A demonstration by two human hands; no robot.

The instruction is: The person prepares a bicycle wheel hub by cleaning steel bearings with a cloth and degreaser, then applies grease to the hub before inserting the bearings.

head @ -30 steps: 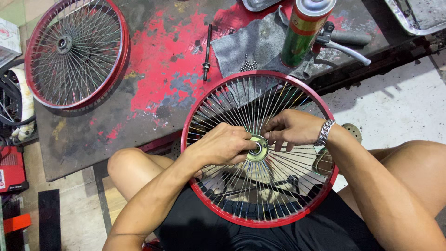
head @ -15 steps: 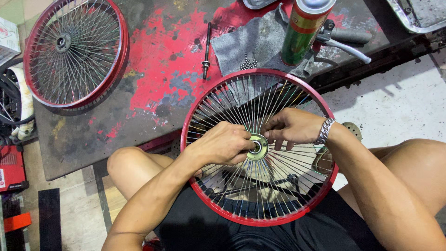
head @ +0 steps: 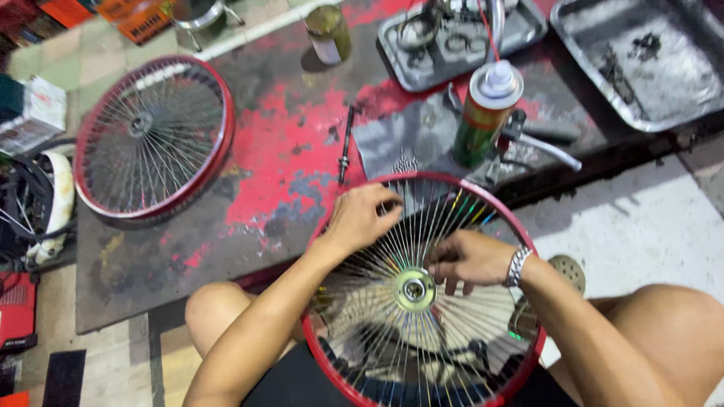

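A red-rimmed spoked wheel lies flat across the person's lap, at about 6 o'clock in the view, its hub facing up. The left hand rests at the wheel's 11 o'clock, fingers curled narrowly among the spokes near the rim; whether it pinches a single spoke I cannot tell. The right hand, a metal watch on its wrist, sits just right of the hub with fingers bent in against the spokes.

The wheel looks light but awkward: the rim is stiff and the safest place to grip, while the thin spokes would likely flex and slip under greasy fingers. The hub is a firm second hold.

At 12 o'clock lies a worn, red-stained dark floor mat. On it sit a second red wheel at 10 o'clock, a slim axle rod, a grey rag, an upright spray can, and two metal trays toward 1 o'clock, one holding small rings. Pale tiled floor shows at 3 o'clock.
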